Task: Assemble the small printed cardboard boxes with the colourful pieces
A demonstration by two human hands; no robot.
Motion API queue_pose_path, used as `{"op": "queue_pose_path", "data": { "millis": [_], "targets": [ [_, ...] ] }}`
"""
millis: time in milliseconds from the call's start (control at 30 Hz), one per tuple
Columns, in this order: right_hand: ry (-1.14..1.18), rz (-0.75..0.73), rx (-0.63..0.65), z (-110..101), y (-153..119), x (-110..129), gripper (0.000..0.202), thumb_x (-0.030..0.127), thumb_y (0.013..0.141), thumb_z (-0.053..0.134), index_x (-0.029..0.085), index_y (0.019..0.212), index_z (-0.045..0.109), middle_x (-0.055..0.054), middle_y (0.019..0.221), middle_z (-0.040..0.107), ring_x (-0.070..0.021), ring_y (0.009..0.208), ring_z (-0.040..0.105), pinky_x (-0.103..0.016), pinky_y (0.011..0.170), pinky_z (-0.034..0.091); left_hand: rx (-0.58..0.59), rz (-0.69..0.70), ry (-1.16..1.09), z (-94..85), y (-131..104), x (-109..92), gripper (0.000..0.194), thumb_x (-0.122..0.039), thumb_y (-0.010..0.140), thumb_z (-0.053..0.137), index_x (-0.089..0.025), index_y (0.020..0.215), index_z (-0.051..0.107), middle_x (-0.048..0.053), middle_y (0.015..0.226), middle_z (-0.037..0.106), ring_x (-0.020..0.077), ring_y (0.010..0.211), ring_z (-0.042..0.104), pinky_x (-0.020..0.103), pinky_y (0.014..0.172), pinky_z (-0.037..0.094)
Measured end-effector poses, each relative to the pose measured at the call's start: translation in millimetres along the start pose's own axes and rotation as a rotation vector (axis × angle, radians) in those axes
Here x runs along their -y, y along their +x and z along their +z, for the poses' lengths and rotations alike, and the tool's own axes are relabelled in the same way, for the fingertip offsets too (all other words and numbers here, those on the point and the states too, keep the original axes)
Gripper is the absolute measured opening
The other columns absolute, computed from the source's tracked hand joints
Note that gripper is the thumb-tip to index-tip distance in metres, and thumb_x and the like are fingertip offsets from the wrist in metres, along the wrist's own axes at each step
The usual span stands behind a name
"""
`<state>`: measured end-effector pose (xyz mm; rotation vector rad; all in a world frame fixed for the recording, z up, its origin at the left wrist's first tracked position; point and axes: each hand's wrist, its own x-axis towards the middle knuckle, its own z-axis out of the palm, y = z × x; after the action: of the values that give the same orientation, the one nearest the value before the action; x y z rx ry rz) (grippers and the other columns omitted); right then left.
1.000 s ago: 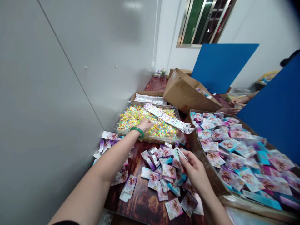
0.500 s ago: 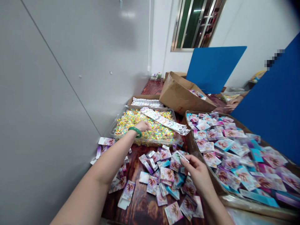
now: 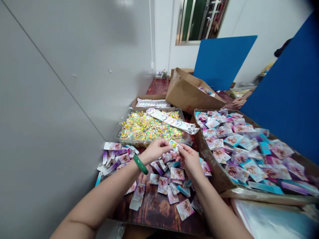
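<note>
My left hand [image 3: 157, 150], with a green bangle [image 3: 140, 164] at its wrist, pinches the left side of a small white packet [image 3: 174, 145] showing yellow and green pieces. The fingers of my right hand [image 3: 188, 159] close on the packet's right side. Behind the hands stands a clear tub [image 3: 119, 136] full of small colourful wrapped pieces [image 3: 142, 126]. Strips of printed stickers [image 3: 171, 120] lie across it. Below the hands, small printed boxes [image 3: 177, 173] are scattered on the dark wooden table [image 3: 154, 212].
A large carton [image 3: 208, 159] of printed boxes stands at the right. Flattened boxes [image 3: 112, 157] lie by the grey wall [image 3: 50, 132]. Farther back are a tilted carton [image 3: 184, 93], blue panels [image 3: 224, 63] and another person's hand [image 3: 239, 102].
My left hand has come back out of the tub to meet my right hand, which has moved left and up. Both now hold the packet. The view has shifted slightly.
</note>
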<state>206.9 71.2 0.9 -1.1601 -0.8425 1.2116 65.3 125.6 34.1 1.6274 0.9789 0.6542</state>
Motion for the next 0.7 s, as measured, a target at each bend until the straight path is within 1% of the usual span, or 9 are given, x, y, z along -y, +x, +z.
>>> {"op": "queue_pose_path", "data": {
  "millis": [67,167,267,333,400,467,567,633,700],
  "targets": [
    [0.054,0.002,0.011,1,-2,-2,0.035,0.048,0.068,0.066,0.017,0.083,0.066,0.000,0.057,0.063,-0.0119,0.047,0.054,-0.022,0.044,0.041,-0.061,0.047,0.005,8.4,-4,12,0.021,-0.032,0.071,0.062,-0.014,0.064,0.056,-0.003,0.059,0.051,0.0087,0.054,0.044,0.021,0.053,0.035],
    [-0.052,0.013,0.001,-2,-5,-1,0.037,0.046,0.065,0.071,0.015,0.085,0.067,0.001,0.053,0.061,-0.0107,0.042,0.050,-0.022,0.041,0.037,-0.074,0.019,0.033,10.7,-9,17,0.019,-0.030,0.074,0.059,-0.014,0.064,0.057,-0.002,0.057,0.051,0.0096,0.053,0.043,0.022,0.052,0.034],
    [-0.193,0.019,-0.055,-8,-12,0,0.037,0.041,0.057,0.078,0.015,0.081,0.067,0.004,0.047,0.056,-0.0096,0.040,0.045,-0.021,0.039,0.033,0.066,0.058,0.203,-4.6,-18,12,0.020,-0.029,0.079,0.055,-0.014,0.067,0.061,0.000,0.061,0.056,0.0120,0.057,0.048,0.023,0.056,0.036],
    [-0.263,-0.011,-0.098,-16,-18,1,0.033,0.038,0.059,0.077,0.015,0.080,0.067,0.006,0.047,0.052,-0.0091,0.041,0.043,-0.022,0.040,0.033,0.173,0.136,0.420,-19.1,-31,10,0.012,-0.026,0.078,0.059,-0.016,0.075,0.065,0.002,0.073,0.062,0.0144,0.067,0.053,0.024,0.063,0.039],
    [-0.307,-0.044,-0.132,-25,-26,1,0.028,0.035,0.062,0.076,0.016,0.081,0.068,0.006,0.049,0.051,-0.0085,0.042,0.042,-0.021,0.042,0.032,0.327,0.129,0.689,-27.8,-51,17,0.008,-0.018,0.074,0.061,-0.018,0.081,0.067,0.004,0.080,0.064,0.0173,0.072,0.055,0.027,0.066,0.039],
    [-0.300,-0.043,-0.129,-33,-35,1,0.025,0.034,0.064,0.075,0.017,0.082,0.067,0.005,0.053,0.053,-0.0084,0.044,0.042,-0.022,0.042,0.031,0.472,0.098,0.934,-26.3,-76,32,0.018,-0.008,0.072,0.058,-0.017,0.085,0.067,0.008,0.086,0.065,0.0209,0.077,0.056,0.030,0.068,0.040],
    [-0.266,-0.028,-0.083,-39,-46,1,0.024,0.034,0.066,0.075,0.019,0.082,0.067,0.003,0.058,0.055,-0.0088,0.046,0.043,-0.022,0.042,0.031,0.419,0.171,1.157,-12.7,-110,65,0.020,-0.009,0.081,0.052,-0.016,0.093,0.065,0.014,0.098,0.065,0.0276,0.099,0.054,0.039,0.082,0.039],
    [-0.260,-0.029,-0.077,-41,-51,2,0.024,0.034,0.066,0.075,0.019,0.084,0.067,0.003,0.058,0.056,-0.0090,0.046,0.043,-0.022,0.042,0.031,0.473,0.256,1.232,-5.7,-120,86,0.021,-0.012,0.085,0.048,-0.017,0.099,0.064,0.014,0.099,0.065,0.0283,0.102,0.053,0.042,0.085,0.038],
    [-0.240,-0.039,-0.109,-44,-53,7,0.024,0.033,0.067,0.075,0.020,0.085,0.067,0.003,0.058,0.057,-0.0092,0.046,0.044,-0.022,0.041,0.032,0.535,0.325,1.280,-4.7,-120,98,0.022,-0.014,0.087,0.047,-0.019,0.101,0.063,0.013,0.098,0.066,0.0274,0.102,0.052,0.042,0.086,0.037]
  ]
}}
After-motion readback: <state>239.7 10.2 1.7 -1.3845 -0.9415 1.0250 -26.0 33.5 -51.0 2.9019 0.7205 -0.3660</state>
